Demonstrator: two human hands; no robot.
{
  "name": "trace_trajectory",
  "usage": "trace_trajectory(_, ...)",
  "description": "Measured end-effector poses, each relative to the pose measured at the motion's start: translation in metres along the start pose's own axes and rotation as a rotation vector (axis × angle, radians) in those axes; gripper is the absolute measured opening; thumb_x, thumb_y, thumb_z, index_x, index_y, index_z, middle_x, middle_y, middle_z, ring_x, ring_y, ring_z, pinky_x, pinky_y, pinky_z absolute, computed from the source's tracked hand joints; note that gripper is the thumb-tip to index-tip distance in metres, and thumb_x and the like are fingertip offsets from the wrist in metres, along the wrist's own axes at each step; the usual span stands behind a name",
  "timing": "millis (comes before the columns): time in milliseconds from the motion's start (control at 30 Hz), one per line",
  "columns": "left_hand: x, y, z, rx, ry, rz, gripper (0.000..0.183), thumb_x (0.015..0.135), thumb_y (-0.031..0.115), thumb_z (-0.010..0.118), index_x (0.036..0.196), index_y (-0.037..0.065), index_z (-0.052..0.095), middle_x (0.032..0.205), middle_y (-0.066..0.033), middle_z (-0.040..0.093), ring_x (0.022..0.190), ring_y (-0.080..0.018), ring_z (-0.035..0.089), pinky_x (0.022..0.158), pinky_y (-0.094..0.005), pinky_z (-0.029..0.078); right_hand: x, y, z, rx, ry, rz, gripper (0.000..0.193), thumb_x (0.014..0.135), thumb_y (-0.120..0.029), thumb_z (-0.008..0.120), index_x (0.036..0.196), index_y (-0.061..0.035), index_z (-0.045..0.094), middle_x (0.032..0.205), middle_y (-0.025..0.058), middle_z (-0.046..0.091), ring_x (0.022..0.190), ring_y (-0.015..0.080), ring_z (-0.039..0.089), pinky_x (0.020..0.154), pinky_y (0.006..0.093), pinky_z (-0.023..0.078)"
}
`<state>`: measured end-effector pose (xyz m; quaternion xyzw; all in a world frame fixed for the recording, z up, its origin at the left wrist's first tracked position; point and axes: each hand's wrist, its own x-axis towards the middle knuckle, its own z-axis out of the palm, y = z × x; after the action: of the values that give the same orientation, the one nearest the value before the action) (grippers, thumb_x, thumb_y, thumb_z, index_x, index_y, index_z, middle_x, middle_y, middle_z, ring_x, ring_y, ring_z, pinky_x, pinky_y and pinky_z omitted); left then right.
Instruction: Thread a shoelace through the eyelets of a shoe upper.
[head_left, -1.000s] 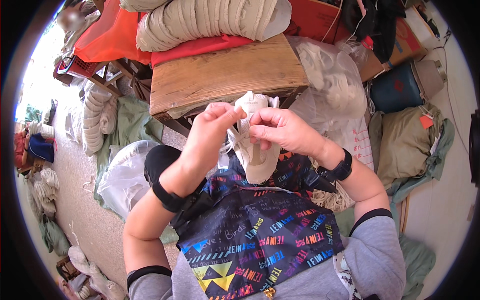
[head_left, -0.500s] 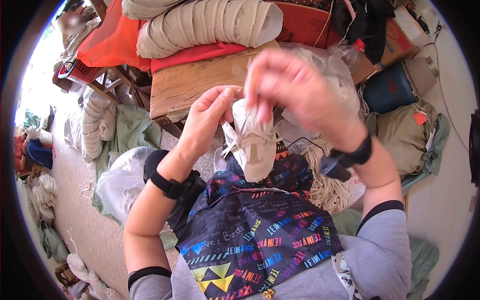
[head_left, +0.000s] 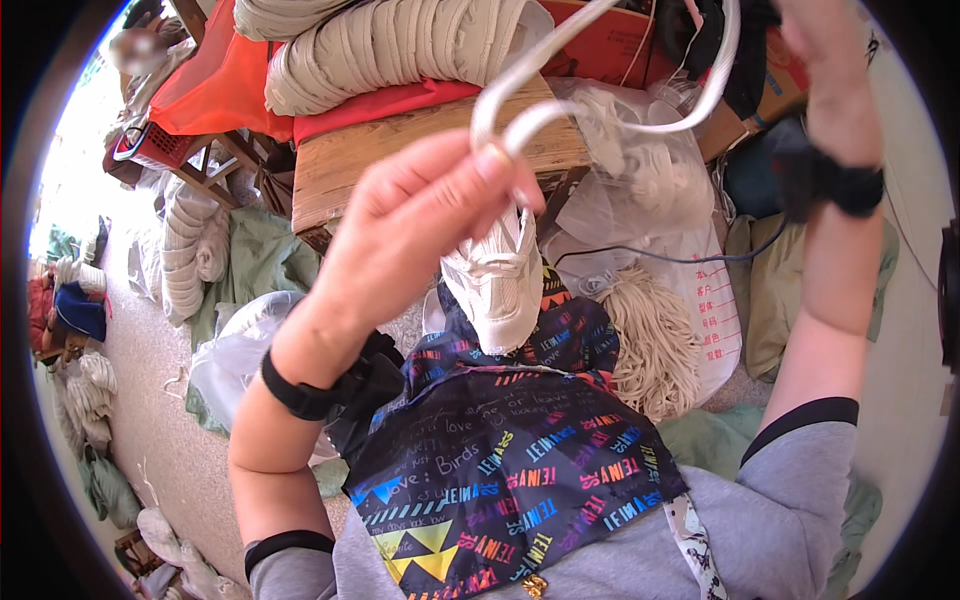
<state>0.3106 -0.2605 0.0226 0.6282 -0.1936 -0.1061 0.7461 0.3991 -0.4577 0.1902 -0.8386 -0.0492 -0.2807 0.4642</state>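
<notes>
A cream-white sneaker (head_left: 497,300) rests on my lap, toe toward me. My left hand (head_left: 425,210) is closed above its upper end, thumb and forefinger pinching a white shoelace (head_left: 665,128). From that pinch the lace swings out in a wide loop to the right, and its strands run past the top edge of the picture. High at the upper right, my right hand (head_left: 825,60) is raised and smeared by motion. Its fingers are not clear, so I cannot see whether it holds the lace. My left hand hides the sneaker's opening.
A wooden bench (head_left: 390,165) stands ahead, with a row of nested cream shoe uppers (head_left: 400,55) on it. Right of my lap lies a bundle of cream laces (head_left: 650,345). A clear plastic bag (head_left: 650,180) sits beyond it. A dark cable (head_left: 680,258) crosses there.
My right hand has swung up and right, away from the sneaker. My left hand has come up and nearer the camera, and a long loop of shoelace is now drawn out.
</notes>
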Motion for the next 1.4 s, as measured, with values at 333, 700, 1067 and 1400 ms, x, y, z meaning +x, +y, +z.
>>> trace_trajectory(333,0.007,-0.033,-0.010,-0.093,0.209,0.010,0.029,0.104,0.027,0.049,0.098,0.004,0.065,0.071,0.0077,0.047,0.064,-0.0017,0.037,0.059,-0.0171,0.031,-0.187,0.190,0.054,-0.147,-0.941,-0.331,0.018,0.079,-0.011,0.070,0.095,-0.0062,0.062,0.096,0.0117,0.058,0.086,0.0308,0.062,0.075,0.0399,0.051)
trace_trajectory(700,-0.001,-0.008,0.006,-0.031,0.139,0.017,0.028,0.105,0.023,0.047,0.101,0.001,0.064,0.075,0.0041,0.051,0.064,-0.0022,0.039,0.057,-0.0163,0.031,-0.221,0.192,0.064,0.106,-0.784,-0.043,0.016,0.085,-0.014,0.068,0.094,-0.0053,0.058,0.089,0.0111,0.058,0.078,0.0270,0.063,0.069,0.0373,0.051)
trace_trajectory(1067,0.010,-0.033,0.010,-0.095,0.216,0.056,0.029,0.105,0.025,0.047,0.101,0.002,0.066,0.075,0.0046,0.053,0.062,-0.0017,0.038,0.056,-0.0165,0.031,-0.204,0.173,0.103,-0.157,-0.836,-0.156,0.021,0.088,-0.025,0.062,0.090,-0.0050,0.063,0.077,0.0136,0.067,0.073,0.0346,0.066,0.063,0.0449,0.050)
trace_trajectory(1400,0.009,-0.043,0.005,-0.080,0.238,0.047,0.029,0.104,0.026,0.049,0.100,0.004,0.066,0.075,0.0063,0.053,0.063,-0.0011,0.038,0.057,-0.0162,0.031,-0.223,0.165,0.115,-0.287,-0.897,-0.268,0.018,0.082,-0.021,0.065,0.086,-0.0046,0.060,0.069,0.0144,0.063,0.064,0.0340,0.064,0.057,0.0466,0.049)
